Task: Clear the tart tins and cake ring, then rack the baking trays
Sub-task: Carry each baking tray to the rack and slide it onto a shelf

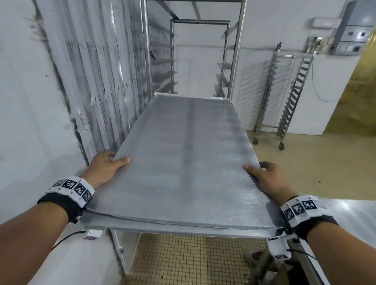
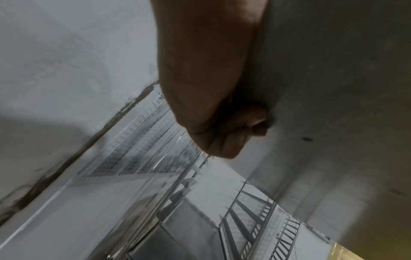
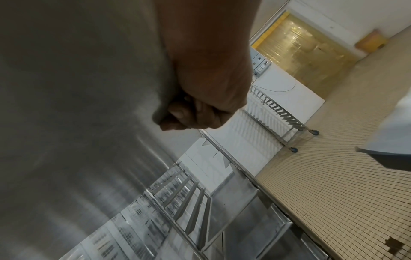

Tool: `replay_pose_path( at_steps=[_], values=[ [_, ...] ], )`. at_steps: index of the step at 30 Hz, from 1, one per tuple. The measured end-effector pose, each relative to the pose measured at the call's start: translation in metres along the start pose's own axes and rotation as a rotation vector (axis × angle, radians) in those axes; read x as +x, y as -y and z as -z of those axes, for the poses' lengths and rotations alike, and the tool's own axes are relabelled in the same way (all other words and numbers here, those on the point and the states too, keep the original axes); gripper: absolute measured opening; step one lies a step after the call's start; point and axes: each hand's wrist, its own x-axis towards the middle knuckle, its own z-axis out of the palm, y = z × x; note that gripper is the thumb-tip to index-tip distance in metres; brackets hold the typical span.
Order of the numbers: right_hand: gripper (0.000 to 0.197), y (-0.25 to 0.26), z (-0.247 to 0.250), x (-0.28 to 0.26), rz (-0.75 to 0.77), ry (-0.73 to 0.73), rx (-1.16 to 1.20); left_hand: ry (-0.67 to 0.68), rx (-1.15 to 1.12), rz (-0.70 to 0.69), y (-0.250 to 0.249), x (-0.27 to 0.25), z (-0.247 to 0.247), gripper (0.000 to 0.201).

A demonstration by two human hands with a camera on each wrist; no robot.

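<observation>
1. Both hands are clamped on the baking trays (image 1: 186,163): the left hand (image 1: 105,167) is closed on the left long edge, with the thumb laid flat on the top face and the fingers curled underneath.
2. On the opposite long edge, the right hand (image 1: 267,177) is closed in the same way, thumb on top and fingers tucked below.
3. From the left wrist view, the fingers (image 2: 233,139) of the left hand (image 2: 211,105) are seen bent against the grey underside of the baking trays (image 2: 333,88).
4. From the right wrist view, the fingers (image 3: 189,114) of the right hand (image 3: 211,79) are likewise seen curled against the underside of the baking trays (image 3: 77,88).
5. At the near end, between the two wrists, two stacked rims are visible, so more than one tray is carried; how many cannot be told.
6. The stack is held lengthwise, stretching away from the hands, and its far end is lower than the top of the rack frame.
7. Ahead of the hands, a tall steel rack (image 1: 237,48) stands with its open front towards the trays; the far end of the stack is at or just before its uprights, and contact with the side runners cannot be told.
8. Beyond the right hand, a second wheeled rack (image 1: 295,92) stands against the white wall, well apart from the trays.
9. Beyond the left hand, wire grids (image 1: 106,79) are leaned against the wall.
10. Below the hands, small beige floor tiles (image 1: 189,259) are seen.
</observation>
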Motion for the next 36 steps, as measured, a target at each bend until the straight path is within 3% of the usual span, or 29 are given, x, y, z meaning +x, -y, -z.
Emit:
replay_pose_path(
  at_steps=[4, 7, 14, 18, 24, 28, 32, 36],
  values=[
    [0.026, 0.011, -0.02, 0.029, 0.015, 0.002, -0.035, 0.007, -0.007, -0.004, 0.005, 0.044, 0.007, 0.034],
    [0.026, 0.014, -0.035, 0.05, 0.005, 0.01, -0.021, 0.0, -0.01, 0.015, 0.005, 0.069, 0.008, 0.021],
    [0.027, 0.014, -0.061, 0.114, 0.019, 0.0, -0.071, -0.007, 0.072, -0.002, 0.011, 0.137, -0.002, 0.028],
    [0.034, -0.003, -0.068, 0.162, 0.017, -0.011, -0.102, 0.028, 0.071, 0.003, 0.021, 0.183, -0.019, 0.035],
    [0.033, -0.021, -0.072, 0.237, -0.017, -0.01, -0.181, 0.023, 0.061, 0.044, 0.033, 0.242, -0.057, 0.022],
    [0.049, -0.036, -0.078, 0.282, -0.045, 0.005, -0.19, 0.023, 0.039, 0.039, 0.038, 0.276, -0.074, 0.021],
    [0.038, -0.043, -0.085, 0.309, -0.029, -0.006, -0.223, 0.004, 0.044, 0.059, 0.045, 0.303, -0.085, 0.026],
    [0.044, -0.049, -0.091, 0.334, -0.036, -0.002, -0.199, 0.004, 0.055, 0.044, 0.04, 0.32, -0.093, 0.02]
  ],
)
